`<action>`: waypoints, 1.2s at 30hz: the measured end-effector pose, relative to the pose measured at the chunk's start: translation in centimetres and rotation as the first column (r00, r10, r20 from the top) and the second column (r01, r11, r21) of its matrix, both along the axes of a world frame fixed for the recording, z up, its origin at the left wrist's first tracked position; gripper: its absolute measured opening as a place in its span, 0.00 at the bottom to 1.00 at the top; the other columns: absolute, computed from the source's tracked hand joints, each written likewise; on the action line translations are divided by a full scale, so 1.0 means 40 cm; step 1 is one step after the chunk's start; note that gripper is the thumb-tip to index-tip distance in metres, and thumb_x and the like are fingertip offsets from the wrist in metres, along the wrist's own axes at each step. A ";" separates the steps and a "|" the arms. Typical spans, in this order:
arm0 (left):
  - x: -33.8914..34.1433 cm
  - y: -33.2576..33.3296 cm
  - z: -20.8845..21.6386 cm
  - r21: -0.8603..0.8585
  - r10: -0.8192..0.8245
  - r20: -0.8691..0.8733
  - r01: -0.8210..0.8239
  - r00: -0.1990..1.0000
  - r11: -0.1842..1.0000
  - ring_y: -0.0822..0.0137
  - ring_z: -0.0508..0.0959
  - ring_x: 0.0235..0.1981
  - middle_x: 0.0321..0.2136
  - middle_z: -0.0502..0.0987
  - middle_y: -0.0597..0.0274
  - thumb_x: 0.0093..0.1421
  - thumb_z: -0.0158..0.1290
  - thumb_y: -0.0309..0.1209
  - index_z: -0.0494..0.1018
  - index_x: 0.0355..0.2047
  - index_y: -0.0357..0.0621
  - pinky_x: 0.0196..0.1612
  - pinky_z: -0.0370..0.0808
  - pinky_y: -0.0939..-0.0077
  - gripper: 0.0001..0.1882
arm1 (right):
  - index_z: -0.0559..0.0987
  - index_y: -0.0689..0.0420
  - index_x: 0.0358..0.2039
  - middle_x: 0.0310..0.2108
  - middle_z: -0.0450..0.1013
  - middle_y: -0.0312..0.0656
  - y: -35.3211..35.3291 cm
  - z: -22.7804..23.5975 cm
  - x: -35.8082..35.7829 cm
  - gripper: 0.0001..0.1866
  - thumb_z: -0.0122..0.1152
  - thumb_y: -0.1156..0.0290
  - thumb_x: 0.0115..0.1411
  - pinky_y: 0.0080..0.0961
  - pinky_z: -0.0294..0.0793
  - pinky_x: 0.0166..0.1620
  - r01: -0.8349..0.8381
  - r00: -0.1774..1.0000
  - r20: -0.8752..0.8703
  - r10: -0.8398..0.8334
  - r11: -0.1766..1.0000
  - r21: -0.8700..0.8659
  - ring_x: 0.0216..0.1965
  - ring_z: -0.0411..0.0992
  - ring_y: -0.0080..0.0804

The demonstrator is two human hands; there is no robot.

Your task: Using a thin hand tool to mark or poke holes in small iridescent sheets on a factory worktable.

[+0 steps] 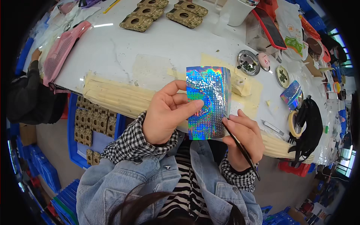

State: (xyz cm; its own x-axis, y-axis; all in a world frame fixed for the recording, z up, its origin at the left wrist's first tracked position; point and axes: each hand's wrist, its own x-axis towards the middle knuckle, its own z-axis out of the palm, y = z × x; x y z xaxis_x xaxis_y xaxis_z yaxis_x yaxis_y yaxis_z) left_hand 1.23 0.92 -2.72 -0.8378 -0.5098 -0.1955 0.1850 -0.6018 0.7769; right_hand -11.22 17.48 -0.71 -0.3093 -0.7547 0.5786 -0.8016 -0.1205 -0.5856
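Both hands are clamped on things, near each other but apart. The left hand (pixel 165 112) pinches one shiny sheet (pixel 212 86) by its left side, thumb flat across the face, fingers bent behind; the right hand (pixel 245 138) grips one slim dark tool (pixel 243 150) between thumb and bent fingers. The tool slants down across the palm toward the wrist, its upper end by the sheet's right edge; whether it touches cannot be told.

The sheet stands over the table's near edge, in front of the chest. The left forearm comes up from the lower left, the right from the lower right, both wrists in checked cuffs.

On the table (pixel 112 52) sit five camouflage shells (pixel 183 18), three in one row and two in another. More shells, too many to count surely, lie in one blue tray (pixel 80 152) below. To the right are one steel dish (pixel 239 60) of green bits, one tape roll (pixel 293 127), one red-cased phone (pixel 268 28) and a second shiny piece (pixel 290 93). One pink basket (pixel 63 50) is at left, beside a co-worker's hand (pixel 36 54).
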 end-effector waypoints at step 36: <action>-0.001 0.011 0.018 -0.076 -0.051 0.027 0.053 0.998 0.996 0.74 0.79 0.37 0.35 0.80 0.56 0.58 0.54 0.18 0.63 0.48 0.37 0.40 0.77 0.82 0.19 | 0.77 0.62 0.45 0.38 0.77 0.48 -0.034 -0.009 0.022 0.21 0.68 0.81 0.48 0.45 0.73 0.54 -0.031 0.997 0.075 0.031 1.000 -0.004 0.44 0.76 0.41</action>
